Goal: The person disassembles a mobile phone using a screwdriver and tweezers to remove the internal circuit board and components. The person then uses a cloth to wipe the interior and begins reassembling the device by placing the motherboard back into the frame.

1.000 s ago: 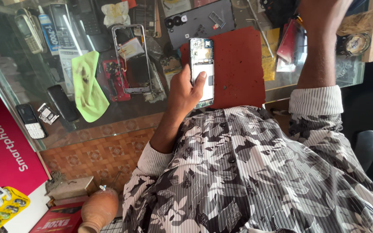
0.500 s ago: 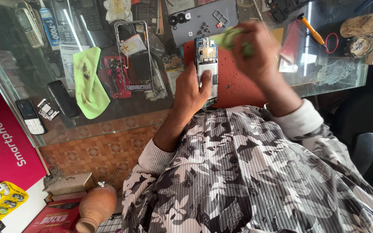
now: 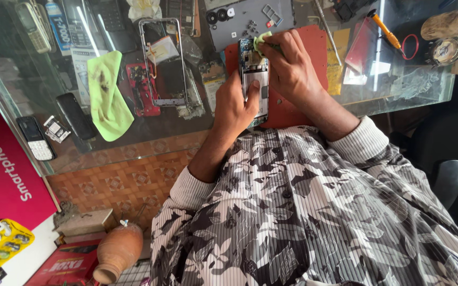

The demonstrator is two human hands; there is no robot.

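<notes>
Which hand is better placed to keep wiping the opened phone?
Right. The right hand already pinches the small green cloth at the top of the opened phone, while the left hand is busy steadying the phone from below.

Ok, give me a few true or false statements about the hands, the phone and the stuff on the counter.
1. The left hand holds the opened phone. True.
2. The right hand is empty. False: it presses a small green cloth on the phone's top.
3. The phone is over a red mat. True.
4. The large green cloth lies on the floor. False: it lies on the glass counter.
</notes>
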